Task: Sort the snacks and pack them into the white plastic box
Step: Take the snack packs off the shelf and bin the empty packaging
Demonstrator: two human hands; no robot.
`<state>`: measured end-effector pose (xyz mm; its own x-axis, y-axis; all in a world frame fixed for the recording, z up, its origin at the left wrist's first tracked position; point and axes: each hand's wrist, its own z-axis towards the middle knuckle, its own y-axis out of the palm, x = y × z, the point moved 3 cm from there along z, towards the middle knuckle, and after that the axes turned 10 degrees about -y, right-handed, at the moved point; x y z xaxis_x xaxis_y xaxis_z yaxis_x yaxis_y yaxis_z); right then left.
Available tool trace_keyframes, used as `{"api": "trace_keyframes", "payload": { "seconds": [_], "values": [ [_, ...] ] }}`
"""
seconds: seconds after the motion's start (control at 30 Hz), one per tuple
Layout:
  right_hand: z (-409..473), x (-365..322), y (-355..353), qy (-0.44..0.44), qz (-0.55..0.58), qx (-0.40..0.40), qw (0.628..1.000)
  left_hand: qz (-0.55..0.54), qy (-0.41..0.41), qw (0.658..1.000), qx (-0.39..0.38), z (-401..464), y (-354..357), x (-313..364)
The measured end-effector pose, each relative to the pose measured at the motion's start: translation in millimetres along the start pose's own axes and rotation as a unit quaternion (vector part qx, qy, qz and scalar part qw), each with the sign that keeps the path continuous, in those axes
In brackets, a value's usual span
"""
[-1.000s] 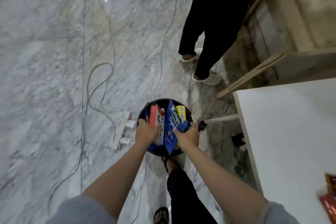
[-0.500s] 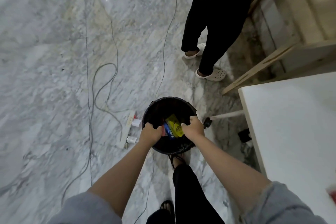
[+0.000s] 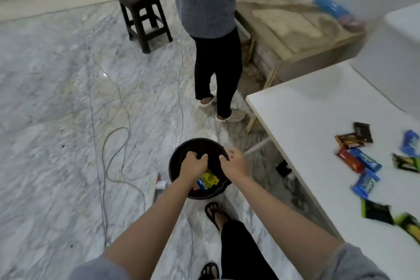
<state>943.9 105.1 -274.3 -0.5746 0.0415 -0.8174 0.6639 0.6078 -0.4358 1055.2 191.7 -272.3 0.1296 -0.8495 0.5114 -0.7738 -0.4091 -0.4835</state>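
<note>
Near the lower centre of the frame a black bucket [image 3: 181, 150] is sitting on the marble floor [image 3: 56, 98]. The left hand [image 3: 193, 165] is reaching into its mouth, fingers [image 3: 200, 157] curled, but what they are holding, if anything, cannot be told. The right hand [image 3: 234, 163] is gripping the bucket's right rim, fingers hooked over the edge. Inside, below the hands, a yellow packet [image 3: 210, 178] and a blue packet [image 3: 202, 183] are lying against the near wall. At the right of the frame a white surface [image 3: 306, 109] is carrying loose snacks [image 3: 363, 161]: brown, red, blue and green wrappers, scattered near its right edge, several blurred. The white plastic box [image 3: 391, 70] is standing on the same surface in the upper right, well apart from the bucket. A second person [image 3: 211, 29] in dark trousers is standing at upper centre, with a dark stool [image 3: 142, 11] to the left. Cables [image 3: 113, 143] are trailing across the floor at centre left, and a white power strip [image 3: 156, 186] is lying just left of the bucket.
</note>
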Motion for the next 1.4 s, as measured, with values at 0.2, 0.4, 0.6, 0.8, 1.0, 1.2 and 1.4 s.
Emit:
{"api": "trace_keyframes", "payload": {
  "seconds": [0.2,0.4,0.6,0.8,1.0,1.2,1.4],
  "values": [
    [-94,19,-48,-0.005,0.087,0.101,0.991,-0.001,0.088,0.996,-0.032,-91,24,0],
    [-167,55,-119,0.010,0.142,0.223,0.964,0.043,0.155,0.982,-0.095,-167,85,10],
    [-245,116,-214,0.050,0.204,0.363,0.908,0.087,0.227,0.960,-0.136,-253,185,28],
    [-346,206,-318,0.082,0.216,0.483,0.845,0.141,0.285,0.918,-0.236,-359,320,28],
    [-449,295,-414,0.120,0.181,0.567,0.795,0.193,0.338,0.864,-0.318,-462,456,12],
    [-542,382,-478,0.147,0.141,0.623,0.755,0.244,0.378,0.821,-0.352,-548,565,-19],
    [-589,454,-514,0.242,0.054,0.621,0.743,0.293,0.418,0.777,-0.369,-594,638,-28]
  ]
}}
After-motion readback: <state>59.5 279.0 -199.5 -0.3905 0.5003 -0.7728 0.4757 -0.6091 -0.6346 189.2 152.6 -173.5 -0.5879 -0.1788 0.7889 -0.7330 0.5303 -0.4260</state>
